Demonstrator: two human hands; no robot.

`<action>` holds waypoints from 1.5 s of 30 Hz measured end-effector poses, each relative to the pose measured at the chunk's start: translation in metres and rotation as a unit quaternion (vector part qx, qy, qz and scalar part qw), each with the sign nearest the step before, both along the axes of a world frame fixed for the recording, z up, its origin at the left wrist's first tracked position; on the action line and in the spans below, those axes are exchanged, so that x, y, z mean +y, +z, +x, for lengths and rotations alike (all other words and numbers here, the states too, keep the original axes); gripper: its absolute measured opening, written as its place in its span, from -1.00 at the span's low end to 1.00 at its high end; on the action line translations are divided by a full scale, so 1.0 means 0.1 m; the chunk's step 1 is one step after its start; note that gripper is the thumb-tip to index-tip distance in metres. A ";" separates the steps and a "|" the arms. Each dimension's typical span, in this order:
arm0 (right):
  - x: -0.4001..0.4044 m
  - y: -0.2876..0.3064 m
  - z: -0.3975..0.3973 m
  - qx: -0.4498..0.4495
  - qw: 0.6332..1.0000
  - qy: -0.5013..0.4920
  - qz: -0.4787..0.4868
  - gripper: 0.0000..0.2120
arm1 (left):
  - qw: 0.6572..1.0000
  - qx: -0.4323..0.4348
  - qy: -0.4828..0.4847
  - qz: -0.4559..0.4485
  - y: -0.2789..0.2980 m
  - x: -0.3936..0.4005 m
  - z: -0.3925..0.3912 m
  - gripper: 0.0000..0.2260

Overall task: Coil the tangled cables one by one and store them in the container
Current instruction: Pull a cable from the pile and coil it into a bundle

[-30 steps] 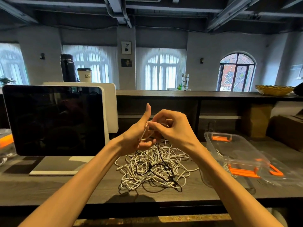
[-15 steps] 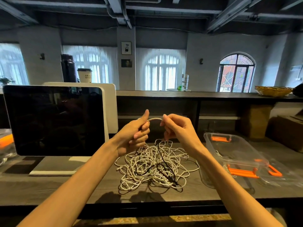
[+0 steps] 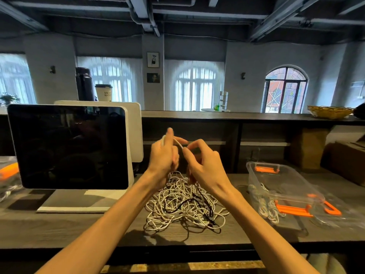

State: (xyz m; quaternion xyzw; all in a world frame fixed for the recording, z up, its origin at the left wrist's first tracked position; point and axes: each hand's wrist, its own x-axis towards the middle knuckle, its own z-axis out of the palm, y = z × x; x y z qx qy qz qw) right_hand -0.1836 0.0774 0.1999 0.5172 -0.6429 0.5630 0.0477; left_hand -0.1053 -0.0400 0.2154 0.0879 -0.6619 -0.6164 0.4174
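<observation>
Dark wood-grain worktop (image 3: 79, 230), matte and flat, broad enough to carry everything. Big dark glossy screen (image 3: 67, 147) on a white stand at the left, well apart from the work. Clear, thin-walled plastic container (image 3: 280, 180) with orange clip handles at the right, open-topped, a few pale coils already inside near its front; matching clear lid (image 3: 339, 212) lying just beside it. Centre of the worktop: tangled cables (image 3: 183, 206), a loose springy heap of thin, round white cords with one or two black ones threaded through, loops crossing in every direction. Above the heap, both hands raised and close together. Left hand (image 3: 164, 155) curled round a white cable (image 3: 178, 144), thumb up, gathering what looks like the start of a coil, though motion blur hides the loops. Right hand (image 3: 203, 165) pinching the same cable between thumb and fingertip, just beside the left, a short taut arc of cord between the two. Step in hand, by the look of it: winding one white cable free of the heap. Best done with even loops laid over the left fingers, light tension from the right pinch, slow feed so crossing strands slide off rather than knot. Worth watching for the black cord riding up with the white. Most of the heap yet to be coiled.
</observation>
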 end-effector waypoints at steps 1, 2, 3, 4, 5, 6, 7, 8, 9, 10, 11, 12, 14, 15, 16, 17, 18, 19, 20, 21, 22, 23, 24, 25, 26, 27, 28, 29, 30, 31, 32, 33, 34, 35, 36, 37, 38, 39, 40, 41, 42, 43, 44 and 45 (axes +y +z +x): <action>0.01 -0.04 -0.01 -0.001 1.000 -0.010 0.014 -0.84 | 0.999 0.023 0.012 0.033 0.03 -0.06 0.02 -0.54; 0.02 -0.07 -0.03 0.010 0.999 -0.021 0.024 -0.82 | 0.997 0.040 0.023 0.062 0.06 -0.11 0.03 -0.56; 0.02 -0.12 -0.05 0.023 0.999 -0.025 0.022 -0.81 | 0.995 0.048 0.032 0.087 0.08 -0.16 0.04 -0.59; 0.02 -0.14 -0.07 0.036 0.999 -0.025 0.012 -0.82 | 0.992 0.050 0.041 0.107 0.10 -0.19 0.05 -0.61; 0.02 -0.16 -0.07 0.057 0.998 -0.027 0.004 -0.83 | 0.990 0.051 0.041 0.127 0.11 -0.21 0.04 -0.63; 0.02 -0.17 -0.06 0.091 0.995 -0.036 0.008 -0.85 | 0.987 0.055 0.022 0.148 0.11 -0.21 0.04 -0.66; 0.01 -0.16 -0.03 0.137 0.989 -0.056 0.027 -0.87 | 0.982 0.065 -0.016 0.177 0.11 -0.21 0.04 -0.67; 0.00 -0.16 -0.01 0.191 0.977 -0.082 0.056 -0.88 | 0.975 0.071 -0.059 0.201 0.11 -0.20 0.04 -0.68; -0.01 -0.14 0.02 0.238 0.962 -0.108 0.082 -0.89 | 0.971 0.070 -0.092 0.210 0.12 -0.17 0.05 -0.69; -0.02 -0.12 0.04 0.269 0.950 -0.125 0.095 -0.88 | 0.974 0.058 -0.102 0.196 0.14 -0.15 0.07 -0.70; -0.01 -0.10 0.07 0.285 0.944 -0.130 0.102 -0.87 | 0.981 0.038 -0.100 0.165 0.15 -0.13 0.10 -0.69; 0.00 -0.07 0.10 0.295 0.941 -0.127 0.104 -0.87 | 0.988 0.011 -0.090 0.121 0.17 -0.11 0.11 -0.67; 0.03 -0.01 0.14 0.328 0.932 -0.115 0.106 -0.86 | 0.996 -0.063 -0.064 0.019 0.18 -0.08 0.15 -0.58; 0.05 0.02 0.16 0.343 0.927 -0.110 0.102 -0.84 | 0.993 -0.107 -0.047 -0.028 0.18 -0.07 0.16 -0.53; 0.05 0.05 0.17 0.350 0.925 -0.105 0.106 -0.83 | 0.987 -0.143 -0.040 -0.063 0.18 -0.06 0.17 -0.48; 0.06 0.09 0.18 0.351 0.924 -0.101 0.113 -0.85 | 0.981 -0.170 -0.046 -0.081 0.18 -0.06 0.18 -0.43; 0.06 0.12 0.19 0.346 0.926 -0.096 0.115 -0.87 | 0.975 -0.192 -0.059 -0.092 0.19 -0.04 0.19 -0.39; 0.06 0.15 0.19 0.334 0.932 -0.086 0.109 -0.89 | 0.970 -0.211 -0.073 -0.097 0.19 -0.04 0.20 -0.36; 0.07 0.17 0.19 0.318 0.941 -0.072 0.094 -0.90 | 0.965 -0.228 -0.090 -0.092 0.18 -0.03 0.23 -0.33; 0.08 0.18 0.19 0.301 0.949 -0.057 0.076 -0.86 | 0.960 -0.242 -0.117 -0.075 0.18 -0.04 0.26 -0.30; 0.09 0.20 0.17 0.289 0.955 -0.047 0.054 -0.80 | 0.953 -0.255 -0.151 -0.055 0.17 -0.05 0.30 -0.26; 0.10 0.21 0.16 0.280 0.958 -0.040 0.039 -0.74 | 0.944 -0.269 -0.187 -0.039 0.17 -0.07 0.34 -0.21; 0.10 0.21 0.14 0.270 0.962 -0.035 0.028 -0.69 | 0.934 -0.282 -0.218 -0.033 0.15 -0.10 0.38 -0.18; 0.09 0.22 0.13 0.259 0.965 -0.034 0.023 -0.66 | 0.923 -0.295 -0.247 -0.031 0.14 -0.12 0.41 -0.15; 0.08 0.22 0.11 0.245 0.968 -0.037 0.023 -0.67 | 0.912 -0.303 -0.276 -0.026 0.13 -0.14 0.43 -0.16; 0.07 0.23 0.09 0.232 0.971 -0.041 0.027 -0.72 | 0.902 -0.305 -0.306 -0.021 0.12 -0.16 0.44 -0.18; 0.07 0.23 0.08 0.217 0.975 -0.040 0.032 -0.78 | 0.893 -0.303 -0.333 -0.026 0.11 -0.17 0.45 -0.22; 0.07 0.23 0.09 0.203 0.978 -0.034 0.035 -0.83 | 0.886 -0.298 -0.353 -0.039 0.10 -0.18 0.45 -0.26; 0.07 0.23 0.09 0.189 0.981 -0.019 0.034 -0.86 | 0.880 -0.293 -0.368 -0.057 0.10 -0.19 0.46 -0.32; 0.08 0.24 0.11 0.173 0.984 -0.002 0.034 -0.88 | 0.878 -0.290 -0.375 -0.074 0.10 -0.20 0.45 -0.40; 0.10 0.26 0.12 0.155 0.987 0.014 0.037 -0.87 | 0.877 -0.288 -0.374 -0.090 0.10 -0.20 0.44 -0.50; 0.11 0.28 0.12 0.137 0.989 0.024 0.043 -0.84 | 0.878 -0.288 -0.368 -0.104 0.10 -0.20 0.44 -0.62; 0.12 0.30 0.12 0.118 0.991 0.026 0.052 -0.81 | 0.879 -0.291 -0.360 -0.112 0.10 -0.19 0.43 -0.68; 0.13 0.32 0.11 0.101 0.992 0.026 0.065 -0.79 | 0.879 -0.299 -0.355 -0.113 0.10 -0.19 0.42 -0.67; 0.13 0.33 0.10 0.084 0.993 0.027 0.079 -0.79 | 0.877 -0.307 -0.354 -0.110 0.08 -0.19 0.42 -0.64; 0.13 0.34 0.09 0.072 0.993 0.031 0.092 -0.79 | 0.876 -0.313 -0.353 -0.104 0.06 -0.20 0.41 -0.60; 0.14 0.34 0.08 0.065 0.992 0.036 0.102 -0.79 | 0.876 -0.316 -0.352 -0.097 0.03 -0.20 0.41 -0.55; 0.15 0.35 0.07 0.058 0.991 0.044 0.109 -0.80 | 0.876 -0.317 -0.353 -0.086 0.01 -0.21 0.41 -0.49; 0.17 0.35 0.06 0.049 0.991 0.057 0.110 -0.82 | 0.877 -0.313 -0.357 -0.074 0.00 -0.22 0.41 -0.47; 0.18 0.36 0.04 0.038 0.991 0.074 0.104 -0.84 | 0.878 -0.304 -0.364 -0.059 -0.01 -0.22 0.41 -0.48; 0.20 0.35 0.02 0.029 0.991 0.089 0.091 -0.84 | 0.881 -0.291 -0.371 -0.041 0.00 -0.22 0.41 -0.52; 0.22 0.35 0.01 0.017 0.992 0.099 0.072 -0.83 | 0.885 -0.278 -0.372 -0.023 0.02 -0.21 0.42 -0.54; 0.24 0.34 0.00 0.007 0.993 0.101 0.054 -0.81 | 0.890 -0.271 -0.367 -0.012 0.03 -0.20 0.42 -0.54; 0.24 0.33 -0.02 0.003 0.994 0.097 0.041 -0.81 | 0.893 -0.269 -0.360 -0.009 0.06 -0.18 0.42 -0.53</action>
